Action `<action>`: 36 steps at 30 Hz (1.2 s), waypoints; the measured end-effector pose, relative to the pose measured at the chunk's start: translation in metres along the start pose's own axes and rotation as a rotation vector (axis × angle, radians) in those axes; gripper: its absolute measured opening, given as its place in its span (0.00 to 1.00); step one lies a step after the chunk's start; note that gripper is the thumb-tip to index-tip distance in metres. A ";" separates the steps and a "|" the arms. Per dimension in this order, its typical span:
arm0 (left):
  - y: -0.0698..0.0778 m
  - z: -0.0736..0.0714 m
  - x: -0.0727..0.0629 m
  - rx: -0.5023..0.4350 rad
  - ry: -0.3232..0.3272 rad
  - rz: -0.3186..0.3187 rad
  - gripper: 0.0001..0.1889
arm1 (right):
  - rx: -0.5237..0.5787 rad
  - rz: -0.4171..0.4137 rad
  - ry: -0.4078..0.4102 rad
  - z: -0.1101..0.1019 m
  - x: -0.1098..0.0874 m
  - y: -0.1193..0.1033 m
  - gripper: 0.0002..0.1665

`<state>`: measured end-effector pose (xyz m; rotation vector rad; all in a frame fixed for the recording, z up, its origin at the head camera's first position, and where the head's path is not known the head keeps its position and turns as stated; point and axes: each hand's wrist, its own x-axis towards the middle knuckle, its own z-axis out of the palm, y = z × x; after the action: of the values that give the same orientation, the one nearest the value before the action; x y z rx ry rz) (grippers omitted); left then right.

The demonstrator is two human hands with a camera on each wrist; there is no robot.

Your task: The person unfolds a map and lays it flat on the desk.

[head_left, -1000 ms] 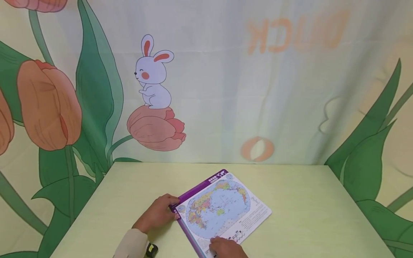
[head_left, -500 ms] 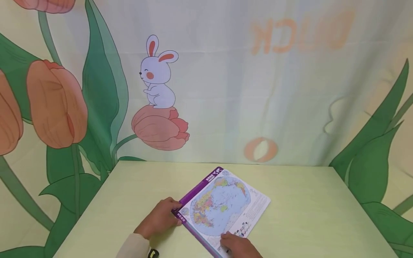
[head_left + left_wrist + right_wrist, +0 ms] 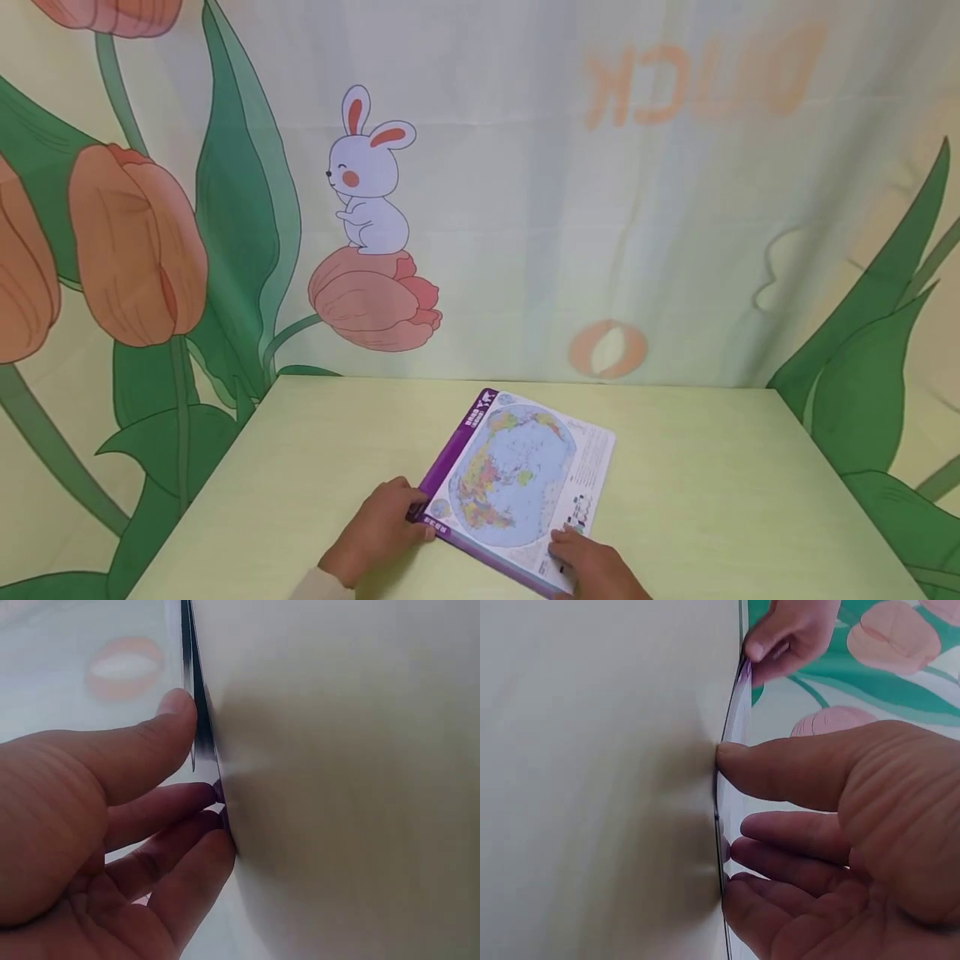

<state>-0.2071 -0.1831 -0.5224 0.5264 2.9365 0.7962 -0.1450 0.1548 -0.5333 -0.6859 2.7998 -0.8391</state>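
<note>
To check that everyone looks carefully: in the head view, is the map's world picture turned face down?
No: the map shows its blue and multicoloured world picture facing up.

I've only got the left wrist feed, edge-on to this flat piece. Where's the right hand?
Observer: Head view has the right hand at the near corner of the flat piece, fingers over its upper face.
Operator: What's printed on that face?
Observer: A world map in an oval, mostly pale blue.
Operator: Which corner is the left hand on?
Observer: The leftmost one in the head view, at the lower end of the purple band.
</note>
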 end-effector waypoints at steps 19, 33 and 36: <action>0.048 0.015 -0.020 0.017 -0.160 -0.199 0.15 | 0.058 0.026 -0.012 -0.033 -0.014 0.038 0.37; 0.035 0.011 -0.015 -0.119 -0.115 -0.184 0.12 | -0.031 0.051 -0.048 -0.029 -0.007 0.024 0.36; 0.033 0.011 -0.013 -0.156 -0.109 -0.194 0.13 | -0.059 0.047 -0.057 -0.026 -0.002 0.017 0.36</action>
<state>-0.1827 -0.1551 -0.5162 0.2594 2.7431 0.9295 -0.1564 0.1812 -0.5207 -0.6400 2.7883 -0.7200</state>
